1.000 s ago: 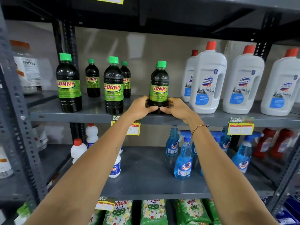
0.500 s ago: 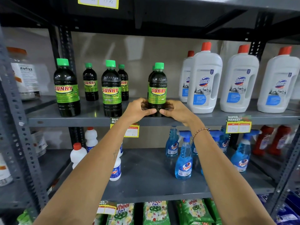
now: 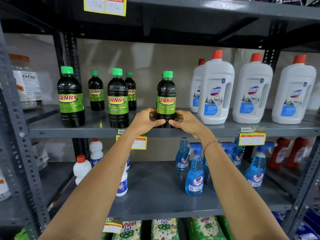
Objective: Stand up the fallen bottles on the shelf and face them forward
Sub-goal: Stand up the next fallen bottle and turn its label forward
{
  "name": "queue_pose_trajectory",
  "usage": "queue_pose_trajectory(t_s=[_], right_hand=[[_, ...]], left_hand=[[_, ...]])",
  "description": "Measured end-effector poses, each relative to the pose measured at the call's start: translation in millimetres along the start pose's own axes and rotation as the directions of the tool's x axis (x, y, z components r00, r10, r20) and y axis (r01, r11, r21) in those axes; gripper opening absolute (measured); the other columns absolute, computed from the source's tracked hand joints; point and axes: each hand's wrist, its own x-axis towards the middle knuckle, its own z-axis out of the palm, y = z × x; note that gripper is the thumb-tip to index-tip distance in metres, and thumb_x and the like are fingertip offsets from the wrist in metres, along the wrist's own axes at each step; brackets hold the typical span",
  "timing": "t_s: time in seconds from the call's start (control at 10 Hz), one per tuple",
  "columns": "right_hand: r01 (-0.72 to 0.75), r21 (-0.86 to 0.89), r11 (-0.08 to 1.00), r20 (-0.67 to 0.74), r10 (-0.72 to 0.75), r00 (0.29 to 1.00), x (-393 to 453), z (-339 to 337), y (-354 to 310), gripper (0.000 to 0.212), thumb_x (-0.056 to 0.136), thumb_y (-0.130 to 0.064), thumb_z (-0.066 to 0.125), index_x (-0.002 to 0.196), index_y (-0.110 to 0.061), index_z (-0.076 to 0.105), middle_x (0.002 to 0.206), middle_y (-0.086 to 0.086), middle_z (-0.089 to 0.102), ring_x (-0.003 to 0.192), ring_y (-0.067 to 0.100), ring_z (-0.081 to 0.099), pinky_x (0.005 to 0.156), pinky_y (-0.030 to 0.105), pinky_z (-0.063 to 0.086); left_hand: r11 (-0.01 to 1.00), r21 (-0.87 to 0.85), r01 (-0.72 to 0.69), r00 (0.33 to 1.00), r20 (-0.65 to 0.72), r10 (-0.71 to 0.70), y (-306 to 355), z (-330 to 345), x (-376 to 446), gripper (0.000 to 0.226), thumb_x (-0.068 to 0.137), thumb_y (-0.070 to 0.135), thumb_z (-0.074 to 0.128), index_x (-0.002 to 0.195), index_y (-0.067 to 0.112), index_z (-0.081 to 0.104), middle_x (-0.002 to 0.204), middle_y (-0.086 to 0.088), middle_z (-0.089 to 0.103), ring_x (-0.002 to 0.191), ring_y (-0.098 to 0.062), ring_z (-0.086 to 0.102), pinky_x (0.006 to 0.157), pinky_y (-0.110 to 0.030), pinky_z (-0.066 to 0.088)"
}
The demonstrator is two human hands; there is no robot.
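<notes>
A dark Sunny bottle (image 3: 166, 96) with a green cap stands upright on the grey shelf (image 3: 86, 130), its label facing me. My left hand (image 3: 146, 119) and my right hand (image 3: 186, 121) both grip its base, thumbs meeting in front. A second bottle stands directly behind it, mostly hidden. To the left stand more Sunny bottles, all upright with labels forward: one at the far left (image 3: 70, 99), one in the middle (image 3: 118, 99), and two smaller-looking ones at the back (image 3: 96, 91) (image 3: 131, 92).
White Domex jugs (image 3: 215, 90) with red caps line the shelf's right half, close beside the held bottle. Blue spray bottles (image 3: 194, 172) and small white bottles (image 3: 81, 168) fill the shelf below. Price tags (image 3: 252, 135) hang on the shelf edge. A steel upright (image 3: 19, 132) stands at left.
Both hands stay on the bottle's base; it sits a little nearer the shelf's front edge. The camera has tilted slightly, shifting the shelf down in view.
</notes>
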Motion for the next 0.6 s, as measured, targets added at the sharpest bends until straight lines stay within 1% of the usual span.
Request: queue_pose_trajectory(t_s=[0.1,0.3,0.4,0.5,0.6], right_hand=[[0.004,-0.02,1.0,0.017,-0.004,1.0,-1.2,-2.1,-0.4,0.047,0.086,-0.016,0.066,0.131,-0.013,0.052,0.116,-0.005,0.06,0.105,0.008,0.057,0.087,0.019,0.043],[-0.004,-0.008,1.0,0.043,0.004,0.999,-8.8,-3.7,-2.5,0.054,0.081,-0.015,0.071,0.131,-0.013,0.05,0.115,-0.006,0.059,0.105,0.006,0.056,0.084,0.013,0.043],[-0.011,-0.027,1.0,0.038,0.012,0.999,-13.7,-3.8,-2.2,0.056,0.079,-0.016,0.073,0.131,-0.014,0.05,0.114,-0.006,0.06,0.104,0.006,0.056,0.081,0.012,0.044],[0.011,-0.107,0.994,-0.154,-0.027,0.988,-22.6,0.8,-3.9,0.051,0.082,-0.015,0.071,0.129,-0.012,0.052,0.113,-0.003,0.06,0.103,0.01,0.057,0.089,0.021,0.045],[0.033,-0.177,0.984,-0.348,-0.094,0.933,-28.7,10.4,-10.6,0.035,0.084,-0.013,0.066,0.119,-0.011,0.06,0.104,0.0,0.065,0.089,0.007,0.06,0.085,0.018,0.048]], left_hand=[[1.0,-0.004,0.014,1.0,0.007,-0.014,1.0,-0.7,-1.3,0.056,0.076,0.042,0.076,0.122,0.016,0.056,0.108,0.003,0.065,0.096,-0.013,0.062,0.082,-0.024,0.045],[0.998,0.064,-0.02,1.0,0.009,0.019,1.6,-3.2,-6.0,0.056,0.079,0.037,0.075,0.125,0.013,0.057,0.118,-0.005,0.066,0.097,-0.014,0.064,0.086,-0.027,0.049],[0.998,0.054,-0.013,0.999,0.04,0.011,1.5,-7.9,-8.4,0.061,0.082,0.031,0.074,0.134,0.01,0.051,0.129,-0.007,0.061,0.095,-0.009,0.063,0.085,-0.022,0.045],[0.996,0.082,-0.023,0.999,-0.03,0.026,6.7,-15.4,-18.5,0.059,0.088,0.022,0.068,0.14,0.007,0.045,0.135,-0.008,0.058,0.096,-0.007,0.061,0.084,-0.017,0.042],[0.99,0.111,-0.087,0.979,-0.172,0.105,9.3,-19.3,-29.2,0.045,0.092,0.019,0.063,0.133,0.006,0.053,0.126,-0.009,0.064,0.099,-0.012,0.064,0.082,-0.014,0.043]])
